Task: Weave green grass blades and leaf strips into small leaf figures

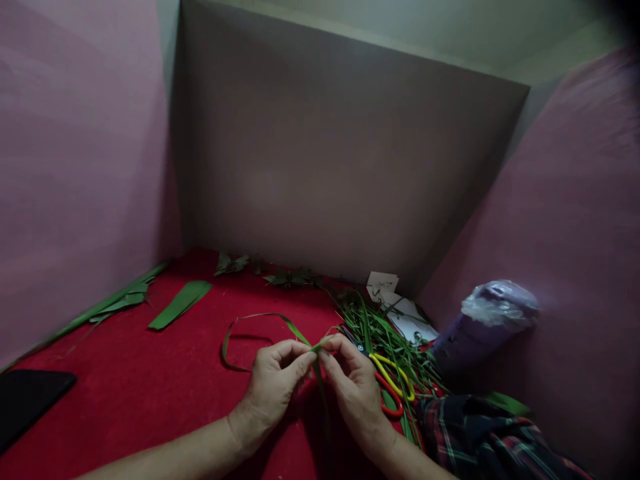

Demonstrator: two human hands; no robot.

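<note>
Between my two hands is a thin green leaf strip (295,329), pinched near the middle of the view. My left hand (274,380) holds it between thumb and index finger. Right beside it, my right hand (354,381) pinches the same strip, with the fingertips of both hands nearly touching. One end of the strip curves up and loops to the left over the red cloth (165,400). Another length hangs down between the hands. Just right of my right hand lie scissors with one yellow and one red handle (393,377).
A heap of cut green strips (373,327) lies behind the scissors, next to white papers (407,319). A purple container with plastic over it (480,327) leans at right, near plaid fabric (480,433). Leaf pieces (181,304) lie at left, along with a black flat object (33,403).
</note>
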